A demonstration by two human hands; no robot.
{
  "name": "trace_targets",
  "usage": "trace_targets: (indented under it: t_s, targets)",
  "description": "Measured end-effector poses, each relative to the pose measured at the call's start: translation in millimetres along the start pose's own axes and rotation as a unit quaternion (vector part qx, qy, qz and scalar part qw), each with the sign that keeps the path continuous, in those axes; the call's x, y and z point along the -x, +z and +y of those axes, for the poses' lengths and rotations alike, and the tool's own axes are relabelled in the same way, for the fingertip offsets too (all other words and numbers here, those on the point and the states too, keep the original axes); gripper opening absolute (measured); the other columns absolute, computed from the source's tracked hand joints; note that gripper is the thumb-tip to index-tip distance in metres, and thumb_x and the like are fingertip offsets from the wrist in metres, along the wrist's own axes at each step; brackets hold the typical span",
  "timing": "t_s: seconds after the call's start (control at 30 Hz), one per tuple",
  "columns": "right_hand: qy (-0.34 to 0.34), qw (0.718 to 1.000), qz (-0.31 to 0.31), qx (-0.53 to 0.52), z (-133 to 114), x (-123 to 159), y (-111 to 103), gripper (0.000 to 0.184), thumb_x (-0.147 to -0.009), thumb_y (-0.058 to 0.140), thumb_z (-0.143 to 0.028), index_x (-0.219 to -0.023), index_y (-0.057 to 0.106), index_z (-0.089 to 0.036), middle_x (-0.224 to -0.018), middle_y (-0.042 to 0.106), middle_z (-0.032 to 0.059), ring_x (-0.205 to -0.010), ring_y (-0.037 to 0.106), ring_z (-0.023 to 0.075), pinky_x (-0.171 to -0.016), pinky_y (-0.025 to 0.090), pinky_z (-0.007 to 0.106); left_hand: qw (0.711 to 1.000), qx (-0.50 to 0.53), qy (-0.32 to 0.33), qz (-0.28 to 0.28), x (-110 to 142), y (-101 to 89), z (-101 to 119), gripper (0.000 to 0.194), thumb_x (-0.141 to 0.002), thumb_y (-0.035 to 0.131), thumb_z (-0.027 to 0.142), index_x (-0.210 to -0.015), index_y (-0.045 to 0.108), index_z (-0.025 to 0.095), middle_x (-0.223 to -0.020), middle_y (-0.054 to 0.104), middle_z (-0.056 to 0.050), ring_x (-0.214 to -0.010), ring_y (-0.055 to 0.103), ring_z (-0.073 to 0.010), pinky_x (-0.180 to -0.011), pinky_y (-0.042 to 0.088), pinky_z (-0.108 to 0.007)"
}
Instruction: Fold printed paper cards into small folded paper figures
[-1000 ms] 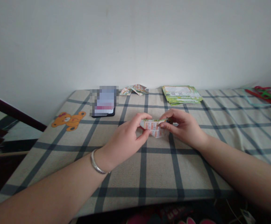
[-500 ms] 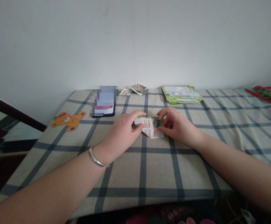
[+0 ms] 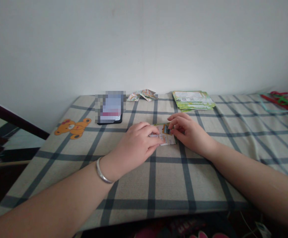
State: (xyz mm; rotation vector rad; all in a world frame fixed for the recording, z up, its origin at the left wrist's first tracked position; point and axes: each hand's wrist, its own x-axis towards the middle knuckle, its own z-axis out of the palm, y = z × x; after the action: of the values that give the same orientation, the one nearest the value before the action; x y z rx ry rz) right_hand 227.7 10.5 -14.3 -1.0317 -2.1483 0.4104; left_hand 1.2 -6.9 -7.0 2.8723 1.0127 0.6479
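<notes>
Between both hands, near the middle of the surface, sits the card: printed, light face, orange blocks, some green at the edges, dark-and-orange picture toward its upper right. Print too small to read.

Left hand: palm down, over the card's left part. Fingers laid on the card, thumb a narrow gap from the rest, no pinch. Silver bangle on that wrist.

Right hand: at the card's right edge, fingers curled, thumb and index tips close together, narrow. Can't tell if they pinch the edge or only touch it.

Surface has a light cloth with dark check lines, some creases at the right. Far side runs along a plain pale wall.

Along the far side, left to right: phone, screen up and lit, partly pixelated; folded papers, a small cluster just beside it, same sort of print as the card; stack of green-and-white cards, edges uneven, beyond the right hand; ribbons, red and green, tangled, far right.

Bear cutout, orange, flat near the left edge, nearer than the phone and well apart from both hands.
</notes>
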Motion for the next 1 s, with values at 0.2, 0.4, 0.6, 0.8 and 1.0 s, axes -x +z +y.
trace_targets:
  t_s: [0.2, 0.4, 0.6, 0.8, 1.0]
  targets:
    - [0.001, 0.998, 0.045, 0.032, 4, -1, 0, 0.026, -0.078, 0.051, 0.001, -0.089, 0.063, -0.019, -0.108, 0.058, 0.0096, -0.099, 0.058, 0.0198, -0.075, 0.053, 0.032, 0.999, -0.035, -0.019, -0.021, 1, -0.2, 1, 0.025, -0.091, 0.055, 0.023, -0.11, 0.069, 0.03, -0.114, 0.063, -0.001, -0.107, 0.053, -0.0233, -0.095, 0.045, -0.044]
    - [-0.038, 0.998, -0.017, 0.052, 5, -1, -5, 0.038, -0.074, 0.043, 0.007, -0.092, 0.065, -0.019, -0.116, 0.057, 0.0096, -0.109, 0.058, 0.0198, -0.091, 0.051, 0.036, 0.999, -0.037, -0.022, -0.027, 0, 1.5, 0, 0.028, -0.09, 0.055, 0.022, -0.117, 0.065, 0.023, -0.119, 0.063, -0.003, -0.112, 0.053, -0.0235, -0.1, 0.043, -0.044]
    - [-0.07, 0.989, -0.099, 0.087, 5, 1, -19, 0.033, -0.079, 0.049, 0.0, -0.1, 0.065, -0.02, -0.126, 0.054, 0.0097, -0.113, 0.057, 0.0202, -0.096, 0.049, 0.036, 0.999, -0.04, -0.021, -0.026, 1, 0.3, 1, 0.026, -0.09, 0.055, 0.022, -0.114, 0.065, 0.022, -0.118, 0.064, -0.003, -0.112, 0.053, -0.023, -0.101, 0.043, -0.043]
    - [-0.099, 0.982, -0.144, 0.078, 11, 0, -23, 0.043, -0.075, 0.046, 0.005, -0.103, 0.065, -0.021, -0.129, 0.053, 0.0083, -0.118, 0.055, 0.0195, -0.1, 0.047, 0.036, 0.999, -0.031, -0.026, -0.033, 0, -0.8, 2, 0.027, -0.09, 0.055, 0.022, -0.116, 0.064, 0.022, -0.121, 0.063, -0.004, -0.115, 0.052, -0.0233, -0.103, 0.042, -0.043]
    - [-0.107, 0.98, -0.155, 0.071, 9, 1, -23, 0.042, -0.075, 0.049, 0.004, -0.104, 0.065, -0.021, -0.132, 0.051, 0.0084, -0.121, 0.053, 0.0199, -0.102, 0.045, 0.036, 0.998, -0.016, -0.053, -0.029, 0, -0.5, 3, 0.032, -0.088, 0.058, 0.023, -0.12, 0.06, 0.018, -0.12, 0.063, -0.006, -0.116, 0.052, -0.0234, -0.104, 0.042, -0.043]
